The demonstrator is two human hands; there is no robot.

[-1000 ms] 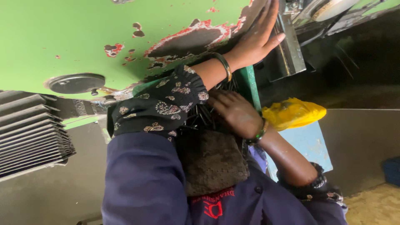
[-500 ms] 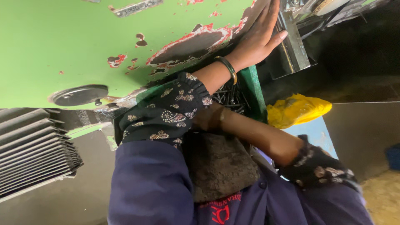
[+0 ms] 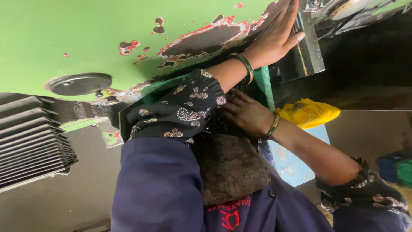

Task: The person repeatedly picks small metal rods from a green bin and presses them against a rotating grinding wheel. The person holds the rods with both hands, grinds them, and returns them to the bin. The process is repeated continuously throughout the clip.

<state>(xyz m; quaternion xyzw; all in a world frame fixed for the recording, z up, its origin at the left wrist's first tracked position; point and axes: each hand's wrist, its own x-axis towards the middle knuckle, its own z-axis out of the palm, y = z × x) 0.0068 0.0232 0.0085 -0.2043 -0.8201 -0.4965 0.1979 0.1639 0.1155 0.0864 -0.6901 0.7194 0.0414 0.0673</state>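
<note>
A crumpled yellow plastic bag (image 3: 310, 113) lies right of the green machine, just beyond the forearm. A small green-and-red label (image 3: 110, 138) sits below its panel.

Left hand (image 3: 274, 36) flat on machine panel (image 3: 86, 34), upper right; right hand (image 3: 246, 114) below it, in green crate (image 3: 262, 83); ribbed bellows (image 3: 30, 137) far left; yellow bag (image 3: 309, 112) right.
</note>
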